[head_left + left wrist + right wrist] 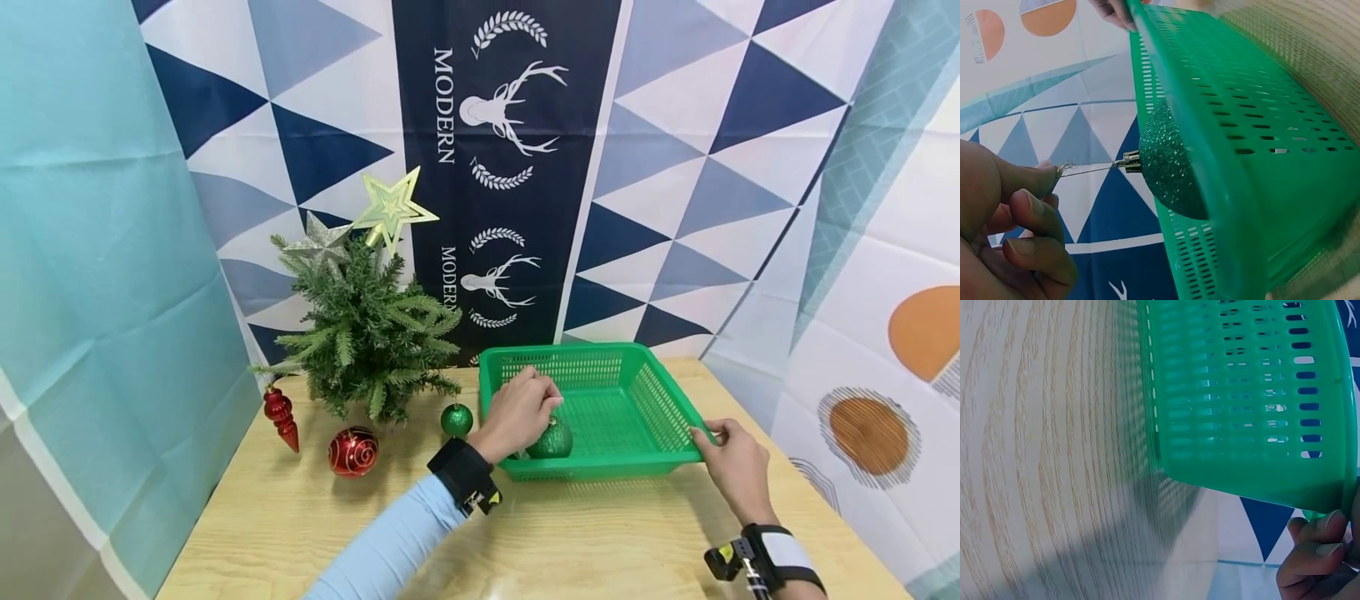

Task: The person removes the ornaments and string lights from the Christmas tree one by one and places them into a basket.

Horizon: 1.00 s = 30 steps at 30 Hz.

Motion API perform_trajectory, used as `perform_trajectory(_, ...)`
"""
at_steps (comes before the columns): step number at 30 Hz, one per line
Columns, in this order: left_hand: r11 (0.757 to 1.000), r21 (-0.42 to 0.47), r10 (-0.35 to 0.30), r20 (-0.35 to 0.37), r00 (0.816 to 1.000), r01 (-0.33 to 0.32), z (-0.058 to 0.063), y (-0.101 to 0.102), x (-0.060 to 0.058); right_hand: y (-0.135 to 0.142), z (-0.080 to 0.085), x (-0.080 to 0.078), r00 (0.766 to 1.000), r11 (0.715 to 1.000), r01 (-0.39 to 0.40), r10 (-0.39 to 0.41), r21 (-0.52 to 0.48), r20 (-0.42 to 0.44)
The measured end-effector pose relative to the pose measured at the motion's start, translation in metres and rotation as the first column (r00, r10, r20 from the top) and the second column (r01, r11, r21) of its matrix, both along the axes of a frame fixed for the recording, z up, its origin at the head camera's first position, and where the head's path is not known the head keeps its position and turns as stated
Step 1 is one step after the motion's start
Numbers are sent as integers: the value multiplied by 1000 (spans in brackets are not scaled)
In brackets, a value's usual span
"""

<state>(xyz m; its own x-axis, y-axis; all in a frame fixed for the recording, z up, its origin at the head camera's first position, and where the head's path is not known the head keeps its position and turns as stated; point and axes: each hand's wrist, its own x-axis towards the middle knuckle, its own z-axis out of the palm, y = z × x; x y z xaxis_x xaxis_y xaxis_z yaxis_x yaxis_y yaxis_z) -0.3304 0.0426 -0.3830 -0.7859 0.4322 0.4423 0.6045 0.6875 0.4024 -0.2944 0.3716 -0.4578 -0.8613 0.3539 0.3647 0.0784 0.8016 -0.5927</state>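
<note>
Between the fingertips of my left hand (522, 414) is the hanging loop (1089, 169) of a glittery green Christmas ball (552, 440), pinched above its metal cap. The ball hangs at the front left of the green plastic basket (607, 464), partly behind the rim in the left wrist view. My right hand (737, 467) grips the basket's front right corner, thumb at the rim and fingers curled beneath it. In the right wrist view, only some fingertips (1319, 550) show below the basket's corner.
Left of the basket stands a small artificial Christmas tree (367, 333), topped by a gold star (392, 207) and a silver star (318, 240). On its lower branches are a red spiral drop (280, 415), a red ball (353, 452) and a green ball (456, 420). Patterned cloth hangs behind the wooden table (570, 542).
</note>
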Motion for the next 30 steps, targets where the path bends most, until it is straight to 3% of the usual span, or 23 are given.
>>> perform_trajectory(11,1000,-7,-11,2,1000,11,-6,-4,3,-2,-2,0,1000,1000,-15,15,-4,-3)
perform_trajectory(18,998,68,-11,16,1000,10,-11,-14,2,-3,-3,0,1000,1000,-19,19,2,-5)
perform_trajectory(21,990,129,48,30,998,-52,-19,-25,1,-4,-4,-1,1000,1000,-25,25,9,-8)
perform_trajectory(24,962,210,164,63,984,-174,-29,-41,-1,-3,-4,-2,999,999,-35,35,14,-7)
perform_trajectory(27,910,273,293,109,950,-312,-41,-59,-4,-1,-3,-3,999,999,-38,38,16,-3)
perform_trajectory(30,867,287,378,153,913,-407,-51,-75,-6,1,-2,-5,999,999,-32,32,19,1)
